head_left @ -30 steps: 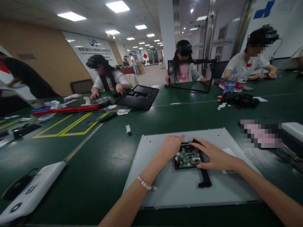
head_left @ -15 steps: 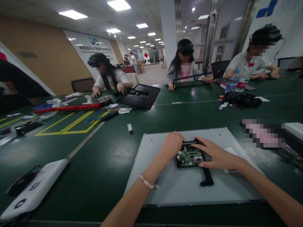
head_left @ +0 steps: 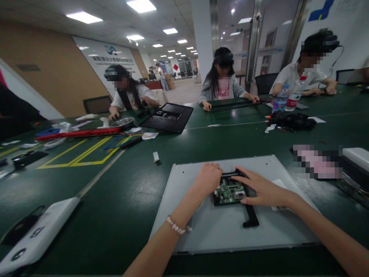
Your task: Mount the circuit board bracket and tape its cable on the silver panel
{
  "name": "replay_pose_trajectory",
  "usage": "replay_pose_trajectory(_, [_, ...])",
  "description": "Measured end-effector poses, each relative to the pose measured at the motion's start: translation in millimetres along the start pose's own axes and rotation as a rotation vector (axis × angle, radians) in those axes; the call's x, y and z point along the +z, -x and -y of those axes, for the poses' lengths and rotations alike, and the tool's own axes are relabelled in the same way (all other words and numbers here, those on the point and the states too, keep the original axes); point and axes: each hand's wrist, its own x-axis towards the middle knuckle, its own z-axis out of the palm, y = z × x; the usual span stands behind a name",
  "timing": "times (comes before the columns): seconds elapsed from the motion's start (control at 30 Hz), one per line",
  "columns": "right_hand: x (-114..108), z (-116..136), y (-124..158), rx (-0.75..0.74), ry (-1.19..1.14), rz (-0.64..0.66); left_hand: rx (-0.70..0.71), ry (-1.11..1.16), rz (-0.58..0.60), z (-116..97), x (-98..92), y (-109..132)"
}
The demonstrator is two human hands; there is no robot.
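A grey metal monitor back panel (head_left: 201, 227) lies flat on the green table before me. Near its middle sits a small green circuit board (head_left: 229, 192) in a black bracket (head_left: 250, 217). My left hand (head_left: 207, 179) rests at the board's left edge with its fingers curled over, their tips hidden. My right hand (head_left: 261, 188) lies over the board's right side, fingers stretched out and touching the bracket.
A white cover (head_left: 37, 234) lies at my near left. A black monitor shell (head_left: 170, 117) and a metal bowl (head_left: 122, 123) sit across the table. Three people work on the far side, with water bottles (head_left: 294, 96) and black cables (head_left: 291, 120) to the right.
The person opposite has lowered a black frame from upright to flat on the table. My hands have barely shifted on the circuit board.
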Motion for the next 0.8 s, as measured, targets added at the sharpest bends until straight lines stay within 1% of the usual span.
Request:
replay_pose_trajectory(0.17, [0.6, -1.5, 0.1, 0.009, -0.001, 0.006, -0.056, 0.088, -0.017, 6.5, -3.2, 0.3])
replay_pose_trajectory(0.3, [0.1, -1.3, 0.5, 0.01, 0.0, 0.008, -0.022, 0.181, -0.026, 13.3, -2.8, 1.8])
replay_pose_trajectory(0.37, [-0.8, -0.4, 0.5, 0.011, -0.005, 0.013, -0.024, 0.232, -0.038, 20.2, -2.4, 2.0])
replay_pose_trajectory(0.43, [-1.9, 0.6, 0.6, 0.016, -0.013, 0.02, -0.07, 0.291, -0.064, 33.6, -2.5, 2.5])
replay_pose_trajectory(0.47, [-2.5, 1.1, 0.6, 0.02, -0.017, 0.023, -0.118, 0.316, -0.083, 43.6, -2.6, 3.5])
replay_pose_trajectory(0.53, [-3.4, 2.1, 0.9, 0.023, -0.022, 0.026, -0.263, 0.326, -0.127, 69.3, -2.0, 8.5])
replay_pose_trajectory(0.6, [-3.8, 2.8, 1.3, 0.018, -0.025, 0.02, -0.477, 0.241, -0.167, 99.6, 1.0, 19.2])
replay_pose_trajectory(0.7, [-3.5, 3.1, 2.0, 0.015, -0.026, 0.014, -0.833, 0.074, -0.234, 141.5, 12.1, 45.2])
replay_pose_trajectory(0.73, [-3.3, 3.0, 2.2, 0.016, -0.027, 0.016, -0.934, 0.048, -0.259, 152.3, 17.4, 54.9])
replay_pose_trajectory(0.8, [-2.9, 3.1, 2.6, 0.02, -0.028, 0.019, -1.094, 0.031, -0.299, 168.4, 28.9, 72.2])
